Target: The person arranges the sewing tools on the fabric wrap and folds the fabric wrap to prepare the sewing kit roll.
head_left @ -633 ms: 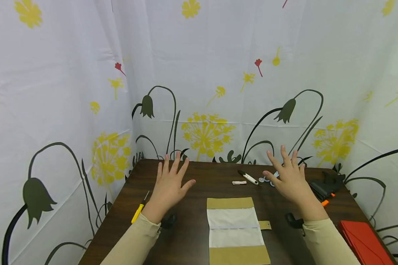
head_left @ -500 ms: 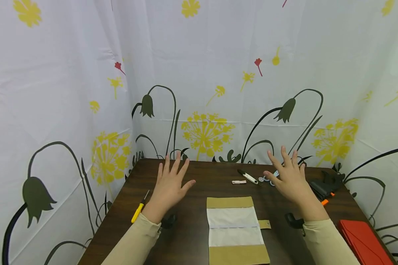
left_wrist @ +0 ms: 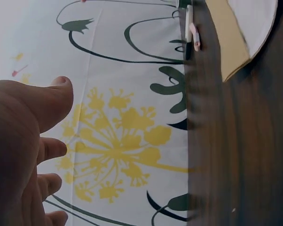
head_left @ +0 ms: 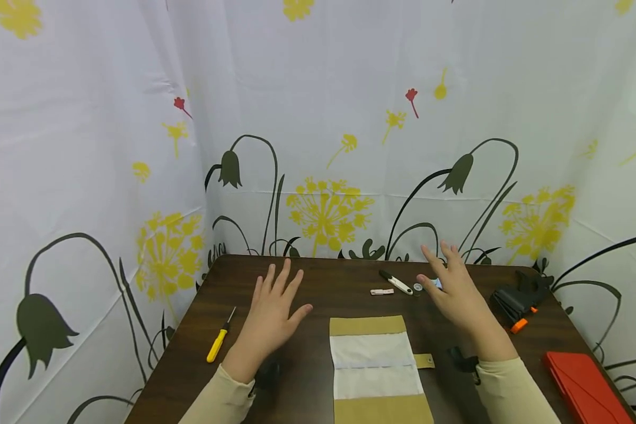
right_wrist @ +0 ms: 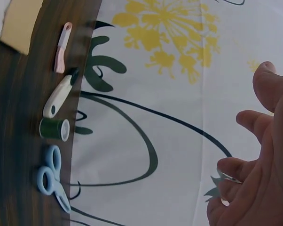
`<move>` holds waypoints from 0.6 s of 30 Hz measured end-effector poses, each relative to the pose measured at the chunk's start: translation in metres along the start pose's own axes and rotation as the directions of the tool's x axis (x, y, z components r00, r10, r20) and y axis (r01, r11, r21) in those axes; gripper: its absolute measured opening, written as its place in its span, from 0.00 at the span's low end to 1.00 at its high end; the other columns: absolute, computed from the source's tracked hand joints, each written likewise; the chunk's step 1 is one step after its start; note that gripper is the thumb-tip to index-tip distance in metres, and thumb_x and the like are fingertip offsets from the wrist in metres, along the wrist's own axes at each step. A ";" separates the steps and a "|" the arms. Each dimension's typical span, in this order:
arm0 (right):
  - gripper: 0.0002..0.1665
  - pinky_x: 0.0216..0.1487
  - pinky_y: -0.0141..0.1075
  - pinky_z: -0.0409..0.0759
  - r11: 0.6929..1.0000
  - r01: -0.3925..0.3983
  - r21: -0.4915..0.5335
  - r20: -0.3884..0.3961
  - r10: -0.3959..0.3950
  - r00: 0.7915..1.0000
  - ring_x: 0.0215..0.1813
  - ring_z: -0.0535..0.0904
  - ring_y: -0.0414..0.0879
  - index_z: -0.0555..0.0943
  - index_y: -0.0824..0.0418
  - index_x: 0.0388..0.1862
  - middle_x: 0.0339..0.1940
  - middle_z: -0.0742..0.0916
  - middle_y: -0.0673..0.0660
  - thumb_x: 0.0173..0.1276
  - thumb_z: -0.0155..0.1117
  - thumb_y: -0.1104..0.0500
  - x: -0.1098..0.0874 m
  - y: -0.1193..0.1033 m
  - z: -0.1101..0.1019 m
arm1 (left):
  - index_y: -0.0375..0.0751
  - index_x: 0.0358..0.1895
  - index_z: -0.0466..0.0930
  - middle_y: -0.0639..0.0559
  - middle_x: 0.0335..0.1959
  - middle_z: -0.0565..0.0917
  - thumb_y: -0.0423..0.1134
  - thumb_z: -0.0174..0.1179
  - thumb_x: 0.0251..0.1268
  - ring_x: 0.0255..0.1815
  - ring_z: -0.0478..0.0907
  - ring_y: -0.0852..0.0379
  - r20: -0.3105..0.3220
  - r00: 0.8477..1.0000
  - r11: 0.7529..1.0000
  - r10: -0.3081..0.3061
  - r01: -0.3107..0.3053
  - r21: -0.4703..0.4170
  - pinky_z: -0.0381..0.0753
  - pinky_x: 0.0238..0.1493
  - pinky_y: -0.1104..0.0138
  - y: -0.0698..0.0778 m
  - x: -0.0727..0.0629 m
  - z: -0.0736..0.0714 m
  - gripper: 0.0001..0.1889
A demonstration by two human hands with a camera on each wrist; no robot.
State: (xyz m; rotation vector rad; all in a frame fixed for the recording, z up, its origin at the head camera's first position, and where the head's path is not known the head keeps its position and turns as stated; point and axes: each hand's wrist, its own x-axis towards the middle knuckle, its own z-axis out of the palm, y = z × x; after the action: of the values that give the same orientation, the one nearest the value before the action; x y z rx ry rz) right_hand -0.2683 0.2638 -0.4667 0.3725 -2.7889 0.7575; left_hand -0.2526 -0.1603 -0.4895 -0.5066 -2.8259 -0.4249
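My left hand [head_left: 270,315] hovers over the left part of the dark table with its fingers spread, holding nothing. Over the right part, my right hand [head_left: 458,294] is likewise spread and holds nothing. Between the forearms a tan and white fabric pouch [head_left: 373,365] lies unfolded, its snap tab [head_left: 424,360] sticking out to the right. A yellow-handled screwdriver [head_left: 218,344] lies left of my left hand. Close to my right hand are a green thread spool [right_wrist: 53,129] and light-blue scissors [right_wrist: 52,174], which that hand mostly hides in the head view.
A white tool with a black end [head_left: 396,282] and a small pink thread skein [head_left: 382,291] lie toward the back. At the right are a black clamp-like tool with orange tips [head_left: 514,300] and a red case [head_left: 588,383]. A patterned curtain [head_left: 318,118] hangs behind the table.
My right hand has shifted slightly left and its fingertips sit lower, uncovering more of the black tool. My left fingertips have dipped a little. The head view has shifted slightly.
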 end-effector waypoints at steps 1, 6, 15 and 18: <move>0.45 0.79 0.81 0.51 1.000 0.000 0.014 0.000 0.000 1.000 0.92 0.35 0.72 0.53 0.45 0.92 0.92 0.49 0.71 0.85 0.60 0.40 0.001 0.000 0.002 | 0.53 0.89 0.56 0.44 0.93 0.46 0.64 0.62 0.78 0.93 0.41 0.31 0.003 1.000 1.000 0.006 -0.006 -0.011 0.44 0.87 0.31 0.001 -0.002 0.002 0.45; 0.43 0.79 0.81 0.53 0.996 0.002 0.087 -0.004 -0.002 1.000 0.92 0.39 0.74 0.55 0.45 0.92 0.92 0.54 0.71 0.87 0.57 0.41 0.009 -0.004 0.014 | 0.51 0.88 0.60 0.44 0.93 0.50 0.62 0.65 0.77 0.93 0.43 0.32 0.032 0.999 0.998 0.032 -0.030 -0.059 0.45 0.88 0.33 0.007 -0.012 0.011 0.44; 0.39 0.79 0.72 0.66 0.973 -0.021 0.231 -0.016 0.026 1.000 0.84 0.65 0.68 0.64 0.52 0.88 0.80 0.73 0.66 0.87 0.54 0.38 0.028 -0.009 0.047 | 0.41 0.75 0.78 0.41 0.85 0.69 0.54 0.66 0.79 0.89 0.58 0.33 0.237 0.952 0.961 0.192 -0.134 -0.241 0.57 0.86 0.35 0.029 -0.028 0.027 0.31; 0.37 0.79 0.69 0.68 0.967 -0.053 0.250 0.012 0.052 0.999 0.82 0.69 0.66 0.69 0.54 0.85 0.78 0.76 0.64 0.87 0.56 0.39 0.035 -0.010 0.060 | 0.42 0.73 0.80 0.42 0.83 0.73 0.54 0.66 0.79 0.88 0.63 0.37 0.329 0.903 0.938 0.277 -0.179 -0.298 0.62 0.85 0.39 0.040 -0.033 0.032 0.28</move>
State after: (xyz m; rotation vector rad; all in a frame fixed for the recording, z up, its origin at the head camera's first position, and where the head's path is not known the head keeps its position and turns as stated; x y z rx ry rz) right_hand -0.3072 0.2182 -0.5029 0.3453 -2.7224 1.1285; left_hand -0.2138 -0.1241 -0.5188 -1.0664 -3.0179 -0.7274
